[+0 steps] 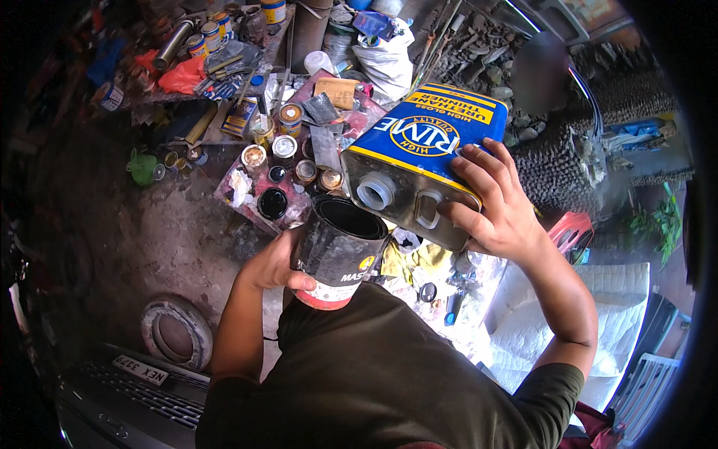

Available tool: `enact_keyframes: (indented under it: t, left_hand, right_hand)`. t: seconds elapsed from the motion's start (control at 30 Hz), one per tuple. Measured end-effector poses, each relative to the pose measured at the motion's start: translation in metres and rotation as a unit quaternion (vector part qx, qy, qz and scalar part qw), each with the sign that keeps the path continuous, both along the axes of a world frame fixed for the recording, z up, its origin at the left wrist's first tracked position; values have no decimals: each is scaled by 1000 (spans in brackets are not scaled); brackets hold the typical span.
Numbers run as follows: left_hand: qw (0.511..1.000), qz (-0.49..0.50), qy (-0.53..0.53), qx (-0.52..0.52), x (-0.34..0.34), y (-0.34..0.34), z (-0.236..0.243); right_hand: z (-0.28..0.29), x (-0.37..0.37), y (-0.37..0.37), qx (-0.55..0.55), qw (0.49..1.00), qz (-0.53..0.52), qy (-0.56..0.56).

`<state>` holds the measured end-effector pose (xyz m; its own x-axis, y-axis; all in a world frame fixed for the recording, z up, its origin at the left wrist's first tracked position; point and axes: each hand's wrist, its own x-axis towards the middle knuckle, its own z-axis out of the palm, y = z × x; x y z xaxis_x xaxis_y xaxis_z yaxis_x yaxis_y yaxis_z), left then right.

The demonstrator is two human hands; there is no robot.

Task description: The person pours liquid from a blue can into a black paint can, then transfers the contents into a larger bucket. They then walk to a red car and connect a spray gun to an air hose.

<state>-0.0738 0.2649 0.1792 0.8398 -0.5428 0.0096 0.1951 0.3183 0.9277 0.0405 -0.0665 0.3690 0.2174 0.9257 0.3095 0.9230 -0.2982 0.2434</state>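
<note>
Head view: blue can point(428, 138) tilts, spout point(375, 192) just beside open-rimmed black can point(333, 251).

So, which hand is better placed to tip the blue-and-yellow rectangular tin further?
Right, I'd say. The right hand already grips the rectangular tin, its white spout near the rim of the open black cylindrical can. The left hand is occupied holding that can.
</note>
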Motion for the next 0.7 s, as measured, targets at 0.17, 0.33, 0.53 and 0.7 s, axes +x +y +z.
enact_keyframes:
  t: [0.17,0.33,0.53,0.7]
  left_hand:
    - [1000,-8,19,-13,1,-1,1]
    - [999,-21,26,-11,3,-2,1]
    - [1000,-16,11,-7,6,-5,-1]
    - [1000,-21,17,-1,9,-6,-3]
  right_hand:
    - [5,2,3,-17,999,13,-24]
    - [6,2,6,-17,999,20,-42]
    - [3,2,3,-26,997,26,-66]
    - [5,0,2,-30,997,23,-73]
